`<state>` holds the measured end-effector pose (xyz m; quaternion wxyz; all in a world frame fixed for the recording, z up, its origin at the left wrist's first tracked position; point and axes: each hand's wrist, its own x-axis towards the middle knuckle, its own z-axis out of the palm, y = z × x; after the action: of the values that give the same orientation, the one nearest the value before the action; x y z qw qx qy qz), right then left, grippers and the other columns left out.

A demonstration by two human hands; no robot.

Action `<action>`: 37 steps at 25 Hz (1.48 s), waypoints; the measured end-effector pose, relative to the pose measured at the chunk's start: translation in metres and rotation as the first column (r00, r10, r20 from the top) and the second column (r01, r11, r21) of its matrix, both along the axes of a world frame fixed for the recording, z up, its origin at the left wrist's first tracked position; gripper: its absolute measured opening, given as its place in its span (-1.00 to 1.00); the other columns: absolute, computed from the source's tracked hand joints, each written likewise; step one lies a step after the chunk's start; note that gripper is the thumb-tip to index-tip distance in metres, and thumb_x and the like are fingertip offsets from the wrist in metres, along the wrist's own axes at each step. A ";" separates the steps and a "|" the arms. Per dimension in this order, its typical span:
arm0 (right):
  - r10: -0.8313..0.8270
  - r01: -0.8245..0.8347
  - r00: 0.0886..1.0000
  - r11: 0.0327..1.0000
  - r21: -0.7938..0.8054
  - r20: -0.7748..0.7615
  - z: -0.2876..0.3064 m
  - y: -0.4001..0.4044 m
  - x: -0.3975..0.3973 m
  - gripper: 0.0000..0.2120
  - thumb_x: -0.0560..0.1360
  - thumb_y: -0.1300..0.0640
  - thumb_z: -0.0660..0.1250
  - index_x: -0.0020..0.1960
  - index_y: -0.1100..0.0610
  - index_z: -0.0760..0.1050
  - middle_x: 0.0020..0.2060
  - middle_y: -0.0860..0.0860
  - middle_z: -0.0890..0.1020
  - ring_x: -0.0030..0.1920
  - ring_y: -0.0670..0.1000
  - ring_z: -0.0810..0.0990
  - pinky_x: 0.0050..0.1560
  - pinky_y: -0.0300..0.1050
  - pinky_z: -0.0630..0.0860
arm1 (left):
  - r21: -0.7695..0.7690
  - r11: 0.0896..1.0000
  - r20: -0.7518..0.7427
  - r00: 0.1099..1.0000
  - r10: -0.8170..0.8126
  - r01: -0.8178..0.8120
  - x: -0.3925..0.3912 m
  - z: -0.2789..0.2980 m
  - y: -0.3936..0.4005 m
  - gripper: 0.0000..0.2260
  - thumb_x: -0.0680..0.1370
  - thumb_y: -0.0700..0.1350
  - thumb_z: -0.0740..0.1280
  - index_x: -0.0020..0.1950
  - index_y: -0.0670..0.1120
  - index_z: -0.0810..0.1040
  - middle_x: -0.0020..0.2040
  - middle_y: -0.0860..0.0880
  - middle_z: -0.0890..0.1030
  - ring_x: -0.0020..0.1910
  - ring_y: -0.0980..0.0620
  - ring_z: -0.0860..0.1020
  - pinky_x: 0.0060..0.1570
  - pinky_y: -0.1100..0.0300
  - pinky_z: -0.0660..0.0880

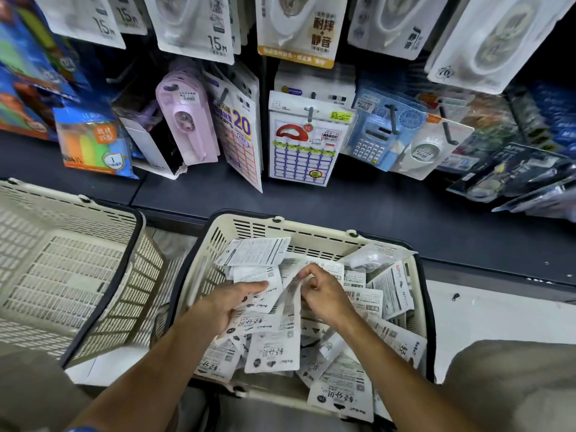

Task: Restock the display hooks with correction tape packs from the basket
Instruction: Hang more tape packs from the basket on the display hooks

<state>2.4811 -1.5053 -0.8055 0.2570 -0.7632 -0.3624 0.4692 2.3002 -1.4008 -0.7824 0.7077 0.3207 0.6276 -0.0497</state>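
Both hands are in the basket (311, 241) full of correction tape packs (274, 353). The left hand (230, 304) grips a few packs. The right hand (324, 294) pinches one pack (291, 302) by its top. Hooks (310, 113) with goods hang above.

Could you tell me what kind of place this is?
Most likely a stationery aisle in a shop. Carded correction tape packs and label sheets hang on display hooks above a dark shelf, and a shopping basket full of packs sits below.
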 end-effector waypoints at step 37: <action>0.001 0.067 0.960 0.970 0.232 -0.279 0.051 0.055 -0.005 -0.56 0.19 0.11 0.65 0.02 -0.09 0.63 -0.06 -0.12 0.76 -0.07 -0.07 0.75 -0.10 -0.06 0.70 | 0.347 0.937 0.003 0.999 -0.050 0.046 -0.009 0.081 0.053 -0.44 0.63 0.34 0.09 -0.02 -0.11 0.62 -0.32 -0.12 0.71 -0.65 0.07 0.35 -0.63 0.35 0.18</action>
<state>2.4759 -1.4506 -0.7542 0.4031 -0.6594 -0.3639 0.5199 2.2913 -1.3474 -0.7018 0.6424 0.4560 0.6142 0.0463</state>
